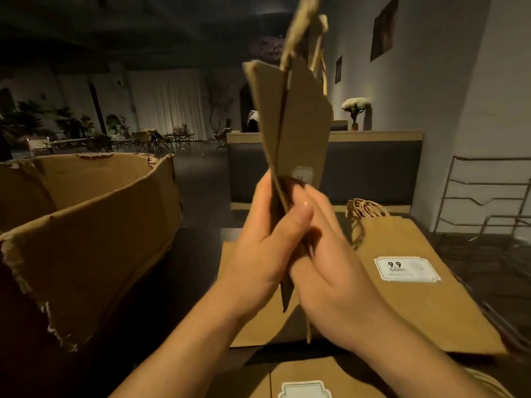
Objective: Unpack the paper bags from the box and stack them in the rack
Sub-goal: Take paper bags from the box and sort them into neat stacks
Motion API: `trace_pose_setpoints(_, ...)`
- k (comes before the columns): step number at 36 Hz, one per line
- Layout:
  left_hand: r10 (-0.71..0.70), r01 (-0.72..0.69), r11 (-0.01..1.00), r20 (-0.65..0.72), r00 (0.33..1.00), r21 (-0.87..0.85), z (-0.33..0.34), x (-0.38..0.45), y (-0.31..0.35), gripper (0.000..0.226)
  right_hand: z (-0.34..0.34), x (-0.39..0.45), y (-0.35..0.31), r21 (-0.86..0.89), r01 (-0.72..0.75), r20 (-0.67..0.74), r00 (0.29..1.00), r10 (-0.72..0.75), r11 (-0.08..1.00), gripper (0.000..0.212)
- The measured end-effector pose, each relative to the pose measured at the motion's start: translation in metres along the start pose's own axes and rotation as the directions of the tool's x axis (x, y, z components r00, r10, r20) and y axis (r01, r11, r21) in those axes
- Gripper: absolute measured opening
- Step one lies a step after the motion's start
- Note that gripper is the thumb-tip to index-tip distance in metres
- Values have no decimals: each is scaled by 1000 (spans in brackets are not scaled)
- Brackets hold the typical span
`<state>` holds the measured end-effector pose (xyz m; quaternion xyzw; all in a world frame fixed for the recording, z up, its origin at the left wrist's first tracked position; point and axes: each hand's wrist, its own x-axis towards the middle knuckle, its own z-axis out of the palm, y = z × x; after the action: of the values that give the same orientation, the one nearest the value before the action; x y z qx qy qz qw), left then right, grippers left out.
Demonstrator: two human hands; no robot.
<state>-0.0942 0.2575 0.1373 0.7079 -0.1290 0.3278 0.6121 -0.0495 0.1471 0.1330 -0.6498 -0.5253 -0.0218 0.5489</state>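
A bunch of flat brown paper bags (296, 122) stands upright in the middle of the view, twine handles at the top. My left hand (258, 248) grips its lower end from the left, thumb across the front. My right hand (324, 254) lies against the same end from the right with its fingers stretched along the bags. The torn, open cardboard box (94, 225) sits at the left. A stack of flat bags (402, 282) with a white "9.9" label lies on the table under my hands. The wire rack (485, 196) stands at the far right.
Another flat bag with a white label (304, 380) lies at the near edge of the table. A dark counter (373, 156) runs behind the table. Beyond it is a dim room with chairs and plants.
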Motion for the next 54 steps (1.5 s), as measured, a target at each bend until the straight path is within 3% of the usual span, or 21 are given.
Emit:
trace_pose_setpoints(2,-23,21,999,-58,998,-40,-3,1,3,40,-1,1,3,19,-7,100,995,5,1000,65)
trace_pose_setpoints(5,-49,28,996,-261,964,-83,-11,3,1,19,-8,5,7,-42,-10,186,982,17,999,63)
trace_pose_setpoints(7,-59,29,996,-361,931,-88,-17,4,-1,24,-13,7,9,-93,-10,215,976,30,996,64)
trace_pose_setpoints(9,-39,27,999,-413,910,-36,-25,6,-3,27,-17,9,13,-143,-37,202,977,66,989,63)
trace_pose_setpoints(11,-11,23,1000,-442,897,22,-36,7,-5,28,-23,14,19,-211,-81,78,992,99,974,69)
trace_pose_setpoints(14,-15,41,998,-451,892,47,-53,8,-3,26,-44,26,30,-273,-213,-212,964,157,938,88)
trace_pose_setpoints(16,-2,41,996,-443,897,79,-62,9,-5,26,-63,32,34,-81,-326,-304,908,289,942,93)
trace_pose_setpoints(19,-9,45,996,-426,905,75,-69,8,-14,28,-76,31,44,205,-359,-294,865,407,911,63)
trace_pose_setpoints(21,-28,70,993,-389,921,96,-71,8,-23,26,-74,30,49,218,-332,-297,873,387,918,38)
trace_pose_setpoints(26,-161,203,970,-272,949,136,-87,4,-45,30,-63,27,55,166,-330,-229,903,362,929,30)
trace_pose_setpoints(29,-234,271,952,-229,945,145,-97,-1,-55,27,-60,25,62,214,-421,-138,880,454,881,30)
trace_pose_setpoints(33,-317,347,931,-223,922,110,-101,-5,-63,59,-61,26,69,198,-499,-104,845,525,844,40)
trace_pose_setpoints(35,-341,368,921,-188,921,131,-99,-8,-68,58,-62,27,74,124,-533,-84,835,544,837,50)
trace_pose_setpoints(39,-439,458,883,-159,884,108,-92,-15,-78,59,-59,25,76,-96,-574,7,816,578,813,40)
trace_pose_setpoints(42,-450,471,879,-193,872,76,-92,-13,-81,58,-59,24,74,-166,-565,-11,821,571,808,40)
trace_pose_setpoints(44,-424,445,895,-242,873,37,-95,-8,-79,63,-60,24,71,-118,-570,-51,821,568,813,42)
trace_pose_setpoints(48,-439,462,887,-341,831,-17,-102,4,-76,67,-64,25,62,-123,-540,-103,841,531,833,71)
trace_pose_setpoints(51,-600,646,762,-337,725,34,-108,5,-81,53,-66,25,59,-204,-551,-80,833,547,809,73)
trace_pose_setpoints(53,-694,790,551,-378,613,270,-108,1,-84,33,-67,25,57,-252,-567,-41,816,577,784,73)
trace_pose_setpoints(54,-710,809,382,-418,566,446,-107,-2,-84,30,-66,25,56,-281,-570,-24,808,588,772,71)
